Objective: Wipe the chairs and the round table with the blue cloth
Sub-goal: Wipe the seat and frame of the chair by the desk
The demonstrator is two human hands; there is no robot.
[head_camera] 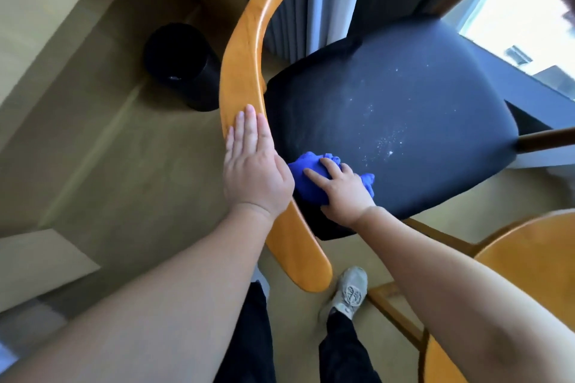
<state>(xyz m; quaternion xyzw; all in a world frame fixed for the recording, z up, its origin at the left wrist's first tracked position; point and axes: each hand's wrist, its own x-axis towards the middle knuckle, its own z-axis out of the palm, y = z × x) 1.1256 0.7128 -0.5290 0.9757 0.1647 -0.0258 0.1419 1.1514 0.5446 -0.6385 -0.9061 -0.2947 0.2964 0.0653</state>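
Wiping: my right hand (343, 188) presses the bunched blue cloth (306, 179) on the seat (404, 109).
Steadying: my left hand (253, 171) lies flat, open, on the backrest (242, 65).
Next: I should sweep toward the crumbs (385, 143).

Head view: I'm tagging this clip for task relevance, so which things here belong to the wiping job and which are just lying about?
Belongs to the job:
blue cloth under the right hand
chair seat, speckled with white crumbs
curved wooden backrest, steadied by the left hand
round table, edge only

Just lying about:
black bin on the floor
window

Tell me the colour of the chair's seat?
Black, speckled with white dust, on the seat; head view.
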